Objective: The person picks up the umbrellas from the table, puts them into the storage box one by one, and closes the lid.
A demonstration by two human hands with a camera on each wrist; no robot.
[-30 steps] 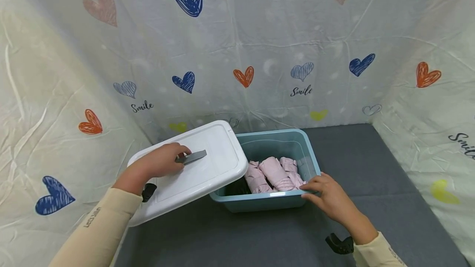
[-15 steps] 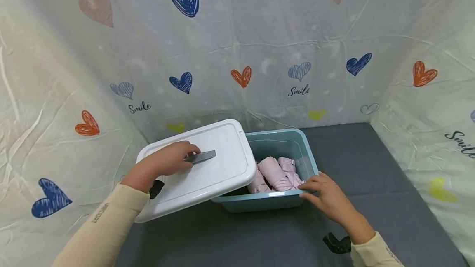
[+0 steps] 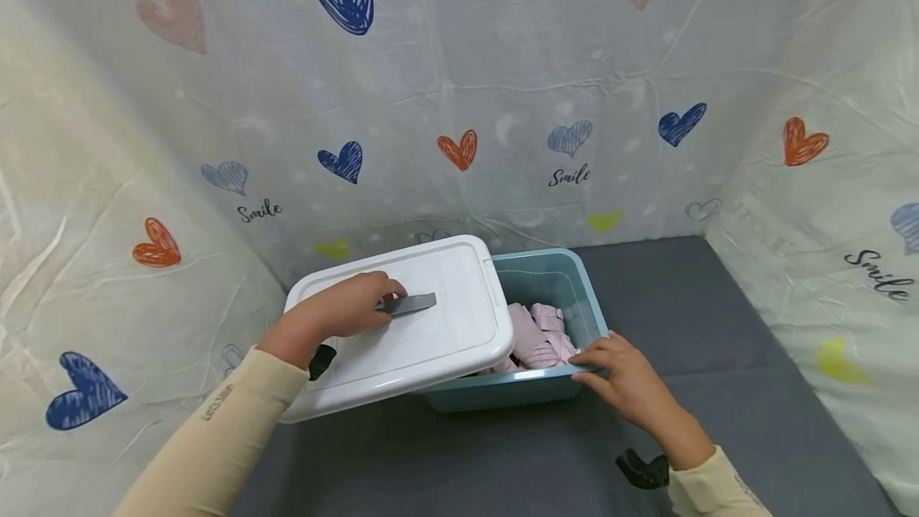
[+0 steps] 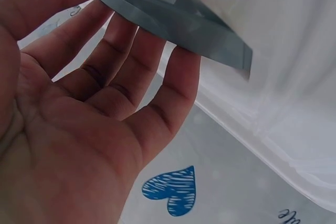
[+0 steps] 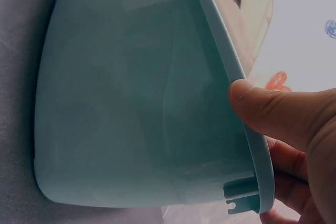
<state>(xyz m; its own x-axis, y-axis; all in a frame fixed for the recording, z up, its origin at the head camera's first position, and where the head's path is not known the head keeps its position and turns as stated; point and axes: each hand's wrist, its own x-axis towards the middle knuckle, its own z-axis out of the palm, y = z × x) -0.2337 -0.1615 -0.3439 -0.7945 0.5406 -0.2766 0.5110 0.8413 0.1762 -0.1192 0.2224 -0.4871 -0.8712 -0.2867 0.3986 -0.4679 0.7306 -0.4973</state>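
My left hand (image 3: 350, 308) holds the grey handle (image 3: 416, 304) of a white lid (image 3: 452, 345); in the left wrist view its fingers hook round that handle (image 4: 178, 30). Tilted, the lid covers the left part of a blue-green storage box (image 3: 495, 397). Rolled pink cloth bundles (image 3: 530, 337) lie inside, some hidden under the lid. At the box's front right corner my right hand (image 3: 628, 381) grips the rim. From the right wrist, the thumb (image 5: 268, 100) shows on the outer side of the rim (image 5: 257, 145), with the other fingers on the inner side.
The box stands on a dark grey cloth surface (image 3: 718, 389). A pale curtain (image 3: 402, 86) with printed hearts hangs behind it and along both sides. Black wrist straps or mounts (image 3: 642, 469) sit at both wrists.
My left hand has carried the lid rightward over the box, hiding more of the pink bundles. The right hand keeps its hold on the rim while the whole view shifts slightly.
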